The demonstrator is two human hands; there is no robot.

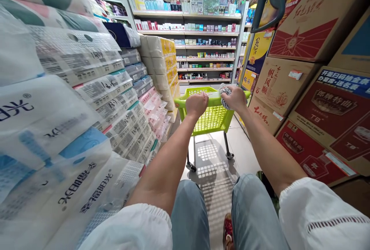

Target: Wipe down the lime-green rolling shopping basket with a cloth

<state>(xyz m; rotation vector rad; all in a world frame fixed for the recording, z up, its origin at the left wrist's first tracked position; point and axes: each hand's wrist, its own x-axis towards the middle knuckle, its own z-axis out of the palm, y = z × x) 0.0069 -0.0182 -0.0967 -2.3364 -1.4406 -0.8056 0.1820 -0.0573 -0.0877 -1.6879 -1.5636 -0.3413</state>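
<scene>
A lime green shopping cart (206,120) stands on the tiled floor in front of me, with dark legs and small wheels. My left hand (197,104) is closed around the left part of its handle. Farther right on the same handle, my right hand (234,97) is closed, with a grey and white striped cloth (225,95) bunched between its fingers and the bar. Both arms reach forward. The inside of the basket is mostly hidden behind the handle and my hands.
Packs of tissue paper (112,84) are stacked high along the left. Cardboard boxes (291,84) rise on the right, beside a dark grey handle (268,10) on a metal pole. Shelves of small goods (208,47) stand across the aisle's far end.
</scene>
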